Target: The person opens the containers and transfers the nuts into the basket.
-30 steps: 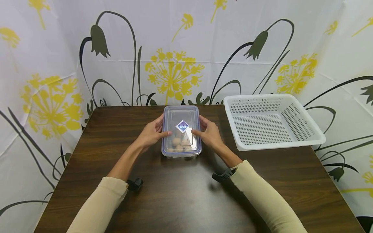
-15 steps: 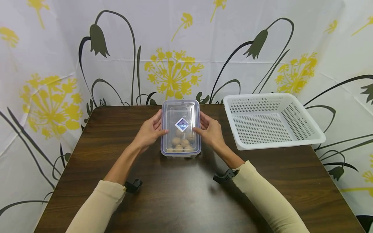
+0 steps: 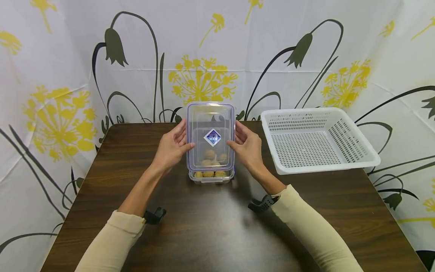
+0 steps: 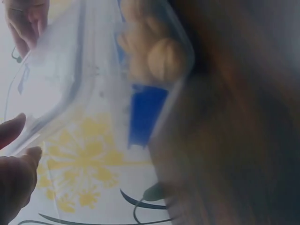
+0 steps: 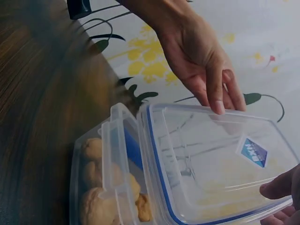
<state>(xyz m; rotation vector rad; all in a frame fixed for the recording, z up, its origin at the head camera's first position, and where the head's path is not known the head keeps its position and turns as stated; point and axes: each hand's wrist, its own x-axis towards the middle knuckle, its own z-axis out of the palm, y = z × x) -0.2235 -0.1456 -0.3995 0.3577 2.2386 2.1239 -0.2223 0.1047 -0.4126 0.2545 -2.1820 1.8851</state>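
Head view, on my remote feed, gives me the grip first: the left hand (image 3: 170, 147) and the right hand (image 3: 249, 146) each pinch one side edge of a clear lid (image 3: 207, 122), thumb on the upper face, fingers curled behind, closed to little more than the thickness of the edge. That lid is tilted over the box (image 3: 212, 180), far end up, so a front row of what look like walnuts (image 3: 209, 174) shows past its lower edge. I cannot tell whether lid and box touch there. Under the box is a dark table (image 3: 210, 226); to the right of the box, well apart, sits a white basket (image 3: 326, 168), and behind the box hangs a flowered cloth (image 3: 190, 34).

For a clean handling of the lid, I would want both hands level and the pressure light, so the thin plastic neither twists nor slips. It should clear the box before any sideways move, I judge, since a snag could drag the box and roll the walnuts.

Left wrist view, though blurred, looks into the box and shows a blue patch (image 4: 147, 115) by the walnuts, which I miss from the head. Right wrist view adds a clear flap (image 5: 113, 159) at the lid's near end; neither wrist camera catches the basket.
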